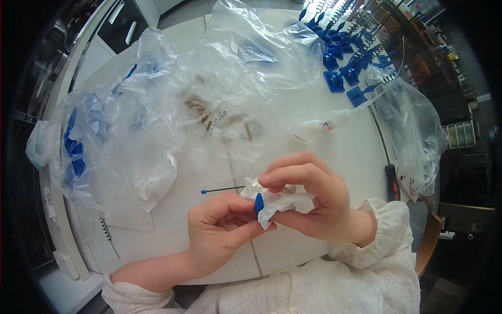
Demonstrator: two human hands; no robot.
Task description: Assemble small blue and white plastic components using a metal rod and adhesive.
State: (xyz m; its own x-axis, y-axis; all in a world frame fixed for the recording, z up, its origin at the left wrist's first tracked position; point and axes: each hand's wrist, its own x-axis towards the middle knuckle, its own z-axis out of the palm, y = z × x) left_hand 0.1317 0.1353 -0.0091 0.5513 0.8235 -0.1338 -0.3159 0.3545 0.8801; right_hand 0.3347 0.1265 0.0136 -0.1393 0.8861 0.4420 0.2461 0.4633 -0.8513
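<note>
A crumpled white tissue [285, 201] is between my two hands. My right hand [319, 196] grips it from the right, thumb below and fingers bent over the top. A small blue pointed piece [259, 203] stands up at the tissue's left edge, pinched by the fingers of my left hand [219, 225]. Whether the piece continues under the tissue is hidden. Just beyond my left hand, a thin black rod [225, 189] with a blue tip lies on the table, its right end covered by the tissue.
Clear plastic bags [141, 104], some holding blue parts, spread over the left and far table [334, 152]. Small metal hardware [209, 120] shows through one. A white squeeze bottle [314, 130] lies ahead. Blue bases [334, 81] with black springs stand far right, a screwdriver [391, 180] nearer. A black spring [106, 230] lies left.
</note>
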